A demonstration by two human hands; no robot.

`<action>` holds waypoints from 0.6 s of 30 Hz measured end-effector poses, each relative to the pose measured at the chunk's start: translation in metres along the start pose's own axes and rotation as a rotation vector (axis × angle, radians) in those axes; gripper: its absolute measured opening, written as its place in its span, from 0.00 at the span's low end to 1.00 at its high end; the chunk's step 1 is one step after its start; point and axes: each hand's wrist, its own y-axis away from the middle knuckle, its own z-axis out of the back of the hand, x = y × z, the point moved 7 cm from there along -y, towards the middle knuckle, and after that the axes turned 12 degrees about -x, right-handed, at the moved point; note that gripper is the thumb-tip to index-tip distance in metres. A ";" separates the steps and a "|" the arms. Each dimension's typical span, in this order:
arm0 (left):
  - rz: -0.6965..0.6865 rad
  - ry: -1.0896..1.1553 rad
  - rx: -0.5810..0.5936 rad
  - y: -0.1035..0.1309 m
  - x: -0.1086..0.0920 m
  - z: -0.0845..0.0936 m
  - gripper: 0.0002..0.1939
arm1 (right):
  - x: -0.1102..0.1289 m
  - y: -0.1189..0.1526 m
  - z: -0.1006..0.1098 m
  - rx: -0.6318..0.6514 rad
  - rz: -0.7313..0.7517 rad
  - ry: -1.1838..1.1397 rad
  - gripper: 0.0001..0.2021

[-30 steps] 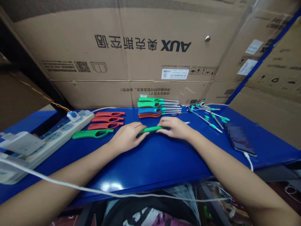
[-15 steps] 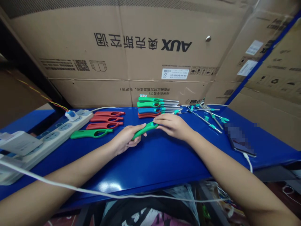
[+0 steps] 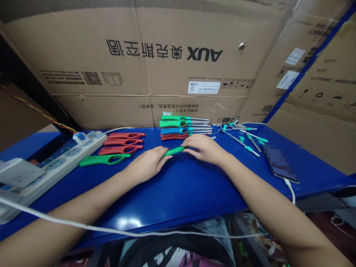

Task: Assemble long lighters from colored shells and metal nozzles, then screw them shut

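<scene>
A green lighter handle is held between both hands above the blue tabletop. My left hand grips its left end, back of the hand facing up. Closed around its right end are the fingers of my right hand. Behind the hands lies a stack of assembled lighters, green, blue and red, their metal tubes pointing right. To the left, several red handles and one green handle lie in a column. Loose metal tubes with teal parts are scattered at right.
A white power strip with plugs runs along the left. A phone on a white cable lies at the right. Another white cable crosses in front of the body. A cardboard panel stands behind the blue table.
My left hand has turned over so its back faces up, and the green handle has rolled and lies more level. The view has shifted slightly.
</scene>
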 end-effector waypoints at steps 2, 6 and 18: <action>0.002 0.016 0.003 -0.001 0.001 0.000 0.19 | -0.002 0.001 -0.001 0.031 -0.017 0.031 0.09; 0.007 0.051 -0.001 0.000 0.000 -0.003 0.20 | -0.002 0.002 -0.004 0.095 -0.031 0.064 0.09; -0.019 -0.267 -0.018 0.006 -0.010 0.002 0.16 | 0.009 0.002 -0.012 0.150 -0.018 0.085 0.07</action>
